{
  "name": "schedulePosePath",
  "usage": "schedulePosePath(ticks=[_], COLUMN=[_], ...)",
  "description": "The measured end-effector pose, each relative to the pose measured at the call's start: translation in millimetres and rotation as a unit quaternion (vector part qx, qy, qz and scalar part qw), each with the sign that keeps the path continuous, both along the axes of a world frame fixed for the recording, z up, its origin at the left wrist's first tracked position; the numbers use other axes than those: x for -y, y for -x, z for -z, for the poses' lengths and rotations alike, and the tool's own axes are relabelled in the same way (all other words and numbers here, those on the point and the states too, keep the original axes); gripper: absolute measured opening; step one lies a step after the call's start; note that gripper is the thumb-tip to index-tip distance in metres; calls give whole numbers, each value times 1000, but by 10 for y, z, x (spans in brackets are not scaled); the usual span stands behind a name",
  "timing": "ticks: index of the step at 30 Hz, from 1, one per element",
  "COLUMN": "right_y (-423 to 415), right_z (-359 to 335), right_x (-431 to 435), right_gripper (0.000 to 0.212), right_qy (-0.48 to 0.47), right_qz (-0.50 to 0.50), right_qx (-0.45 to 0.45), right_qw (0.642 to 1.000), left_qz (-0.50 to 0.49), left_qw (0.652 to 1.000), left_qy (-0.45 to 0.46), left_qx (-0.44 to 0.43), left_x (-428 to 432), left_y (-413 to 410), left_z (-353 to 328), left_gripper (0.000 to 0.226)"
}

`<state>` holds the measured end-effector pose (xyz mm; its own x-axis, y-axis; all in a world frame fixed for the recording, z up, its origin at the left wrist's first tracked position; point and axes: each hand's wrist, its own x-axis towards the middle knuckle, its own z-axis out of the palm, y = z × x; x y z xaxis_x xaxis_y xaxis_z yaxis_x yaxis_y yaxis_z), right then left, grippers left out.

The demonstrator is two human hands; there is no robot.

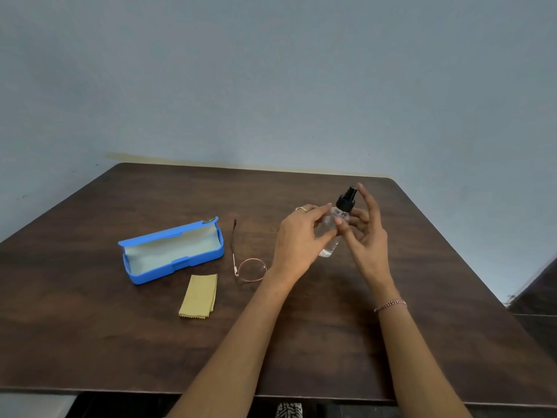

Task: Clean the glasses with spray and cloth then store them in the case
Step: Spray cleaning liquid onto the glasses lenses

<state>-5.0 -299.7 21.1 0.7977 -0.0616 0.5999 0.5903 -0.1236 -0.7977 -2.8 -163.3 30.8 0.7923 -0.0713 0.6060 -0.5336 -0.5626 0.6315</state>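
I see my left hand point(297, 239) and right hand point(369, 236) both pinching a small clear plastic spray bottle point(331, 245), black pump, tilted.

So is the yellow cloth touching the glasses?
Apart. The head view shows a strip of bare brown table between the yellow cloth and the pink-rimmed lens of the glasses.
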Motion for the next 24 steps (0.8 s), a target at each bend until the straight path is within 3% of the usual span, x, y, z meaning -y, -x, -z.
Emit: schedulePosePath(ticks=[3, 6, 9, 13, 19, 24], right_y=[-6, -21, -38, 23, 94, 121], right_z=[0, 11, 32, 5, -24, -13], right_x=[-3, 29, 46, -3, -31, -53], right_gripper=[62, 58, 54, 48, 45, 44], right_qy=[-36, -73, -89, -92, -85, -80], right_qz=[15, 34, 52, 57, 37, 30], right_qx=[-2, -10, -18, -35, -56, -61], right_qw=[999, 997, 995, 993, 994, 994], left_qz=[6, -113, -230, -306, -333, -339], left_qw=[999, 990, 954, 898, 853, 846], left_qy=[16, -38, -130, -201, -266, -258], left_qx=[-51, -70, -137, -243, -300, -321], left_x=[-68, -257, -519, -792, -895, -920], left_y=[85, 175, 229, 321, 365, 361], left_z=[-103, -226, -241, -208, -114, -60], left_gripper=[66, 50, 28, 27, 25, 28])
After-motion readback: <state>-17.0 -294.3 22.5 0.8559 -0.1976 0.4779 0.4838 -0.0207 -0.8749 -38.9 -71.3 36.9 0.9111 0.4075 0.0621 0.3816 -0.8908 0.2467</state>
